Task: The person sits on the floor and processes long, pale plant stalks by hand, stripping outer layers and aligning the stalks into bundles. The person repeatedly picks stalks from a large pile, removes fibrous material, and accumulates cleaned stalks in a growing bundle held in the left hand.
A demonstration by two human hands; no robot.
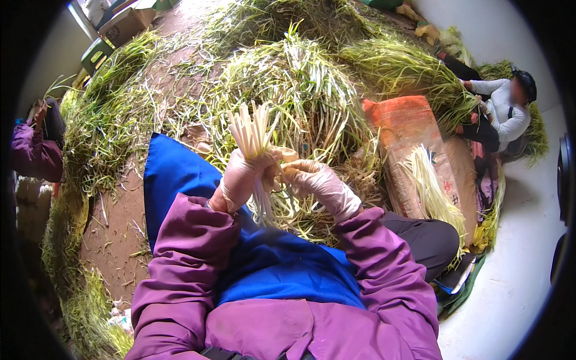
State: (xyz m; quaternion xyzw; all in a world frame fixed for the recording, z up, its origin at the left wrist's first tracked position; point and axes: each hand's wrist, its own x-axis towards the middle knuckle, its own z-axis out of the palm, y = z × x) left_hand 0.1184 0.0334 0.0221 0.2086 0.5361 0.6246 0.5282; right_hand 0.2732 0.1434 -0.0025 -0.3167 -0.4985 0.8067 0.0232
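My left hand [246,173], in a thin pale glove, grips a bundle of pale, leek-like stalks [249,128]. Their cut-looking ends point up and away from me, and the thinner ends hang below the fist. Close against it, my right hand [320,183], gloved too, has its thumb and fingers curled together beside the bundle. Whether a thin strand is pinched there is hard to make out. A blue cloth [279,265] covers my lap under both hands. Just beyond them rises a large heap of long green and whitish stalks [310,85].
At right, pale trimmed stalks [427,184] lie on an orange-and-tan woven sack [400,130]. A person [506,110] sits against the wall among green stalks; another person's purple sleeve [38,150] shows at far left. A green plastic stool [96,55] and cardboard box [123,27] stand upper left.
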